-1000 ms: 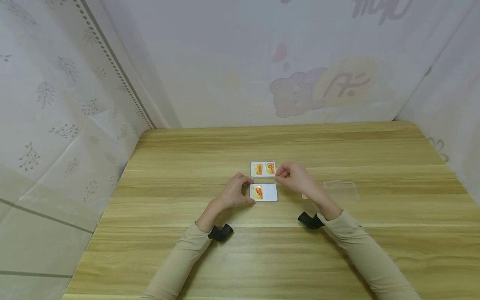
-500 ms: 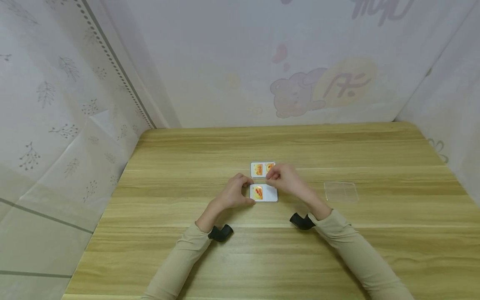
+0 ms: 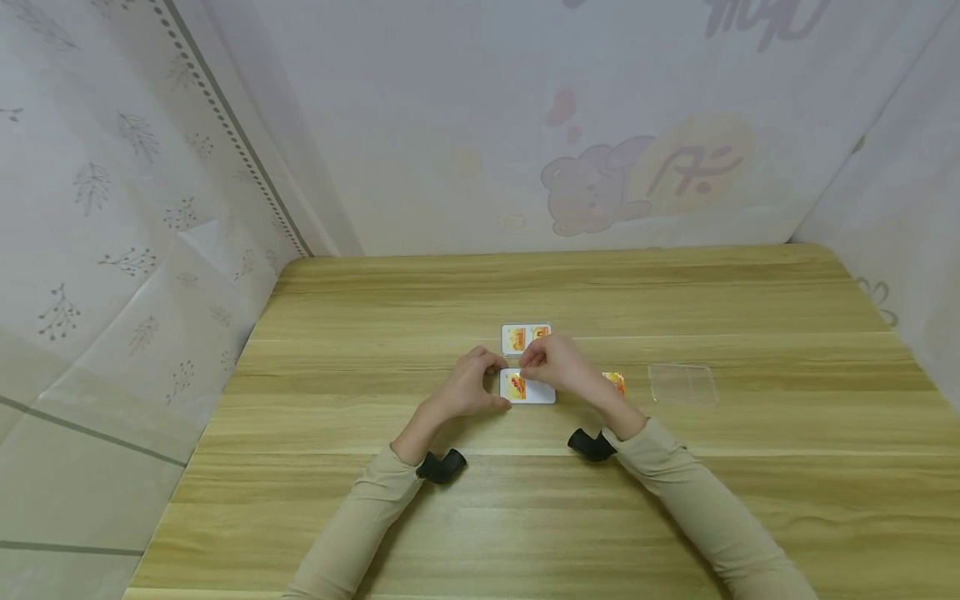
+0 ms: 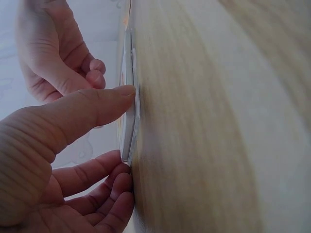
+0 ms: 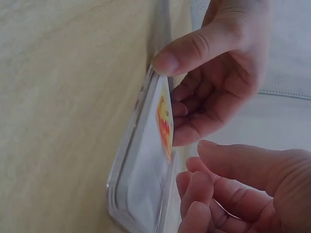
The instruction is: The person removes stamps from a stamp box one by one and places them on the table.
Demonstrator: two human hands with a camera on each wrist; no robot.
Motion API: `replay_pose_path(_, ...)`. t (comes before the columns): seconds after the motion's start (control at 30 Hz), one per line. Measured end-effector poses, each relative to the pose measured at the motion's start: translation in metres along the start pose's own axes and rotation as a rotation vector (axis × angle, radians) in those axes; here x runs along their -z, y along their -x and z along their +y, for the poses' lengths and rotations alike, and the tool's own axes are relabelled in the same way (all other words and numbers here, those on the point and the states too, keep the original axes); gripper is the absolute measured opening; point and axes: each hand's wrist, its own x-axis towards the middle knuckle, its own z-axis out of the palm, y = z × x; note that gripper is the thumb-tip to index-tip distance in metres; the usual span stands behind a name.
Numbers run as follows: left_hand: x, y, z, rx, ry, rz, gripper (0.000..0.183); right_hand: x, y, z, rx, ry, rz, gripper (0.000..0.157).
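Observation:
In the head view my left hand (image 3: 467, 387) grips the left end of a flat clear card case (image 3: 542, 393), thumb on the near edge and fingers at the far corner. The case shows a white face with one orange and yellow picture (image 5: 164, 127) on its left half and a blank right half. Above it hovers my right hand (image 3: 566, 367), fingers curled, fingertips beside the picture's upper right corner. The right wrist view shows nothing between that thumb (image 5: 209, 144) and the fingers. Just behind lies a second case (image 3: 527, 343) with two orange pictures, its right end partly covered.
A small orange picture piece (image 3: 614, 382) lies on the wooden table (image 3: 480, 533), partly hidden by the right wrist. Farther right is a clear plastic lid-like piece (image 3: 682, 385). A patterned curtain (image 3: 420, 167) stands along the table's back edge.
My right hand has moved left and slightly nearer, from beside the two cases to over the near one. The orange piece shows again beside the right wrist. My left hand has stayed put.

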Motion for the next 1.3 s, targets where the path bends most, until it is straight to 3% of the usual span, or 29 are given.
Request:
replay_pose_path(0.33,0.000,0.001,-0.001,-0.011,0.001,0.003,0.050,-0.006,-0.004,-0.002,-0.038,0.014,-0.035,0.006)
replay_pose_path(0.77,0.001,0.001,-0.001,-0.010,0.000,-0.001,0.052,-0.015,-0.008,-0.006,-0.036,0.124,0.015,0.010)
replay_pose_path(1.3,0.001,0.000,-0.001,-0.009,-0.008,-0.008,0.051,-0.015,-0.009,-0.008,-0.024,0.124,0.011,0.015)
